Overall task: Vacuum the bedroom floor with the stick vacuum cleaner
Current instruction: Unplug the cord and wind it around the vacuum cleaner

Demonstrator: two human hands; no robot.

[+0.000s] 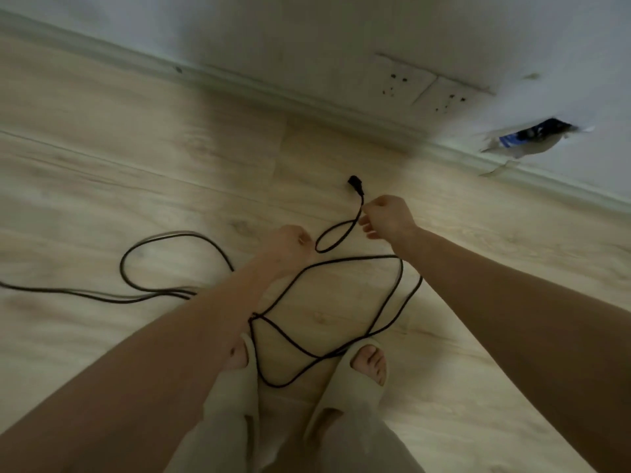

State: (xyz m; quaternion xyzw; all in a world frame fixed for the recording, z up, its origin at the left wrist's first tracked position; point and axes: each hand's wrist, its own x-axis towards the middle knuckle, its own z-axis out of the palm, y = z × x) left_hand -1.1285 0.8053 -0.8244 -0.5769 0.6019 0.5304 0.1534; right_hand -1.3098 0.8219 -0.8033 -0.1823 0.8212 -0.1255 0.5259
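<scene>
The black cord [358, 295] is pinched by the right hand [387, 216] a short way behind its plug [355, 186], thumb and forefinger closed on it and the other fingers loosely spread. Held there, the plug hangs free ahead of the fingers and points toward the wall, which suits carrying it to the 2 sockets [426, 87] set low above the skirting board [307, 100]. The plug is apart from them and not yet inserted.

The left hand [286, 244] is lowered beside a small loop of the cord; it is blurred, and whether it grips the cord cannot be told. It is probably placed there to take up slack or free the tangle.

The rest of the cord is spread in loose loops on the wooden floor [119, 165], crossing just in front of the 2 slippers [355, 380] and trailing off at the left edge, presumably toward the vacuum cleaner, which is not in view. A torn hole [529, 138] is seen in the wall right of the sockets. Vacuuming is judged not yet begun; power is first being arranged, and the loops near the feet could trip.
</scene>
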